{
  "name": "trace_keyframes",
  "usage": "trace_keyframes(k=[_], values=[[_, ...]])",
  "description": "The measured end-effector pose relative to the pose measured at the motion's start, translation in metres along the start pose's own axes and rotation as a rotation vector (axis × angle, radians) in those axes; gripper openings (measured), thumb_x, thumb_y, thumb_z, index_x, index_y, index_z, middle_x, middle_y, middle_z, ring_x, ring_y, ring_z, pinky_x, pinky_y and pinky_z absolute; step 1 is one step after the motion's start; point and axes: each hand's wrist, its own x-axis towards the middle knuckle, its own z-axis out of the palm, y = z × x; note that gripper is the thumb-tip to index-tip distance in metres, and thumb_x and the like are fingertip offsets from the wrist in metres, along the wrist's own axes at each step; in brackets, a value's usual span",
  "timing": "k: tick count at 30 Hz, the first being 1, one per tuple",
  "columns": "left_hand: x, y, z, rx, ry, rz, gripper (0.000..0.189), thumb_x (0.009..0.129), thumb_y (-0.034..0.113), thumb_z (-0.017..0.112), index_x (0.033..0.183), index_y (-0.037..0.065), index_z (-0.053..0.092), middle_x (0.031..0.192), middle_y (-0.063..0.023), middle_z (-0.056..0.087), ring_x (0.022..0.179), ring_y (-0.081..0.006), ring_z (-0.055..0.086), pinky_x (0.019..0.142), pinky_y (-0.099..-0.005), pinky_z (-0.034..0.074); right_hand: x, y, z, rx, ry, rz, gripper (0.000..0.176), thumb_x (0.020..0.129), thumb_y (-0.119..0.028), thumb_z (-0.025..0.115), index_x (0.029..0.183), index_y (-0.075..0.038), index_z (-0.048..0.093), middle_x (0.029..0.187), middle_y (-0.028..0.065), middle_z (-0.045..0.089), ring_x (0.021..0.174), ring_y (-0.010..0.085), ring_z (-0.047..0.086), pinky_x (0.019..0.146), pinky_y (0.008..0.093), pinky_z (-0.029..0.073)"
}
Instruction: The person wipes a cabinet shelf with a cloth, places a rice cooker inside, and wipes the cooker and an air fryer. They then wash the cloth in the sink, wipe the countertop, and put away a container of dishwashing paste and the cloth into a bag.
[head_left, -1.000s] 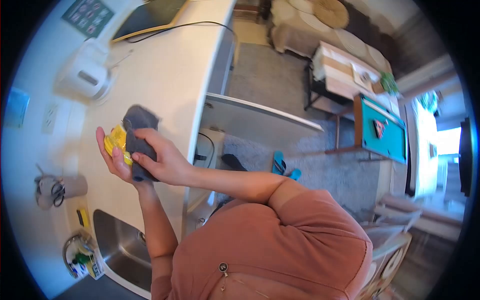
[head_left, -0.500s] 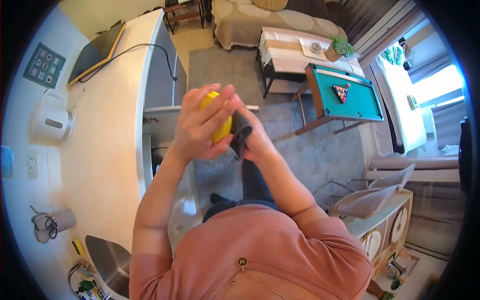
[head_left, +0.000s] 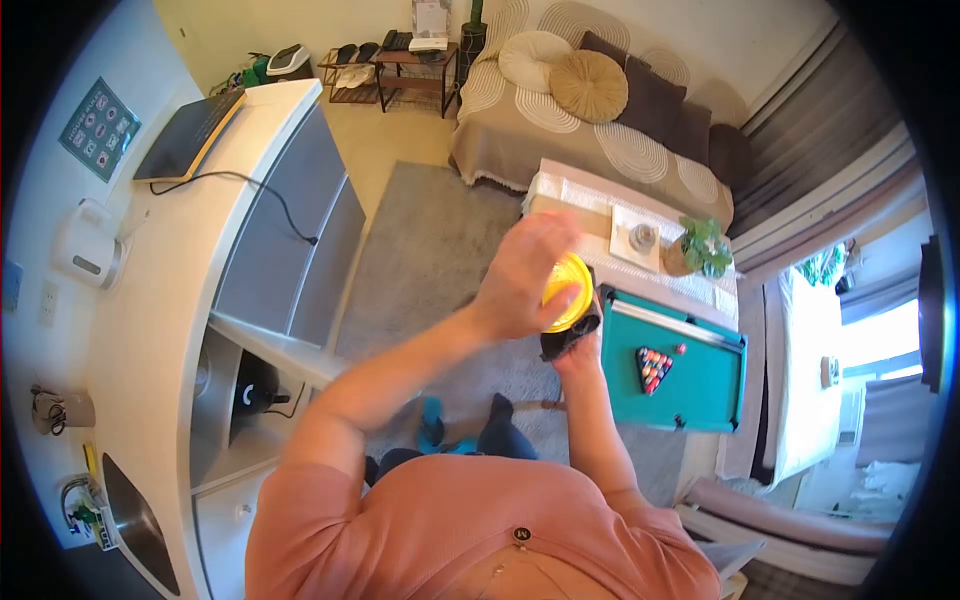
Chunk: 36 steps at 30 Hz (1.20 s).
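In front of my chest, my left hand [head_left: 522,275] lies over the left side of a yellow round container [head_left: 572,292]. Its thumb crosses the yellow face, while the fingers are blurred near the rim. My right hand [head_left: 582,358] is closed below the container, gripping a dark grey cloth [head_left: 562,342] bunched against the yellow underside. The cloth and container hide most of that hand's fingers. What the container holds cannot be made out.
A white counter [head_left: 150,290] with a kettle [head_left: 88,245] and an open cabinet [head_left: 235,400] stands at left. Ahead are a coffee table [head_left: 590,190] and a sofa [head_left: 640,150]. A small pool table [head_left: 700,370] with racked balls stands close on the right.
My view has turned and both hands have shifted right with the yellow container and cloth. The container's round face now shows more, and my left fingers have moved up toward its rim.
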Motion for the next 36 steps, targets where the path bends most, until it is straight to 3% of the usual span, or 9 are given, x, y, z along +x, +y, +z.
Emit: trace_keyframes(k=[4, 7, 11, 17, 21, 23, 26, 29, 36], values=[[0.001, -0.045, 0.076, -1.221, 0.114, -1.317, 0.043, 0.085, 0.045, 0.049, 0.101, 0.006, 0.056, 0.094, -0.0088, 0.060, 0.085, -0.0212, 0.058, 0.076, -0.0316, 0.046, 0.029, -0.037, 0.020, -0.594, 0.067, -0.346, 0.036, 0.090, -0.026, 0.049, 0.118, -0.004, 0.049, 0.115, 0.0096, 0.055, 0.104, 0.0210, 0.055, 0.088, 0.0323, 0.044], [0.020, -0.063, 0.066, -1.548, 0.198, -1.438, 0.035, 0.085, 0.045, 0.048, 0.086, 0.011, 0.058, 0.081, -0.0032, 0.060, 0.072, -0.0146, 0.057, 0.067, -0.0272, 0.046, 0.061, -0.039, 0.035, -1.368, -0.324, -0.815, 0.044, 0.085, -0.031, 0.053, 0.115, 0.000, 0.051, 0.119, 0.0173, 0.050, 0.113, 0.0302, 0.045, 0.099, 0.0392, 0.031], [0.027, -0.130, 0.075, -1.804, 0.342, -0.998, 0.029, 0.087, 0.034, 0.046, 0.102, 0.010, 0.052, 0.086, -0.0053, 0.057, 0.081, -0.0185, 0.057, 0.075, -0.0300, 0.047, 0.147, -0.038, 0.091, -1.436, -0.716, -0.710, 0.037, 0.080, -0.033, 0.053, 0.098, -0.001, 0.057, 0.102, 0.0157, 0.054, 0.095, 0.0301, 0.051, 0.086, 0.0360, 0.037], [0.079, -0.285, 0.079, -0.984, 0.825, -1.053, 0.062, 0.084, 0.028, 0.053, 0.134, 0.008, 0.022, 0.121, -0.0132, 0.041, 0.116, -0.0237, 0.037, 0.097, -0.0371, 0.033, 0.332, 0.030, 0.094, -0.384, -0.122, 0.270, 0.029, 0.088, -0.036, 0.049, 0.095, -0.009, 0.058, 0.084, 0.0037, 0.060, 0.079, 0.0143, 0.058, 0.073, 0.0280, 0.045], [0.095, -0.410, 0.057, -0.605, 0.439, -0.992, 0.037, 0.089, 0.029, 0.044, 0.114, 0.004, 0.054, 0.125, -0.0119, 0.046, 0.130, -0.0246, 0.017, 0.104, -0.0368, 0.020, 0.441, 0.070, 0.144, -0.559, -0.127, 0.316, 0.028, 0.090, -0.037, 0.048, 0.096, -0.011, 0.059, 0.085, 0.0017, 0.062, 0.074, 0.0126, 0.060, 0.066, 0.0277, 0.049], [0.121, -0.457, 0.045, -0.414, 0.502, -0.862, 0.036, 0.090, 0.028, 0.040, 0.094, 0.000, 0.062, 0.113, -0.0123, 0.057, 0.122, -0.0262, 0.034, 0.105, -0.0375, 0.020, 0.489, 0.088, 0.181, -0.686, -0.135, 0.275, 0.023, 0.092, -0.031, 0.047, 0.089, -0.010, 0.057, 0.078, 0.0007, 0.060, 0.069, 0.0111, 0.057, 0.061, 0.0262, 0.046], [0.162, -0.529, 0.026, -0.998, 0.683, -0.783, 0.039, 0.089, 0.032, 0.044, 0.081, -0.003, 0.060, 0.096, -0.0184, 0.063, 0.105, -0.0265, 0.053, 0.096, -0.0394, 0.037, 0.577, 0.112, 0.201, -0.784, -0.121, 0.155, 0.022, 0.092, -0.028, 0.049, 0.093, -0.008, 0.055, 0.079, 0.0015, 0.059, 0.066, 0.0114, 0.056, 0.056, 0.0273, 0.046], [0.185, -0.619, 0.029, -1.546, 0.943, -1.191, 0.045, 0.087, 0.042, 0.047, 0.081, -0.002, 0.059, 0.091, -0.0206, 0.062, 0.102, -0.0275, 0.054, 0.091, -0.0406, 0.041, 0.658, 0.134, 0.226, -0.716, -0.021, 0.075, 0.031, 0.092, -0.034, 0.046, 0.099, -0.005, 0.052, 0.086, 0.0051, 0.059, 0.072, 0.0146, 0.058, 0.064, 0.0299, 0.048], [0.263, -0.836, 0.002, -1.607, 1.111, -1.042, 0.063, 0.087, 0.059, 0.036, 0.117, 0.005, 0.047, 0.110, -0.0122, 0.056, 0.099, -0.0271, 0.056, 0.089, -0.0410, 0.044, 0.856, 0.196, 0.314, -0.588, -0.084, -0.007, 0.045, 0.093, -0.045, 0.037, 0.108, -0.005, 0.053, 0.107, 0.0059, 0.059, 0.100, 0.0208, 0.055, 0.089, 0.0338, 0.042]])
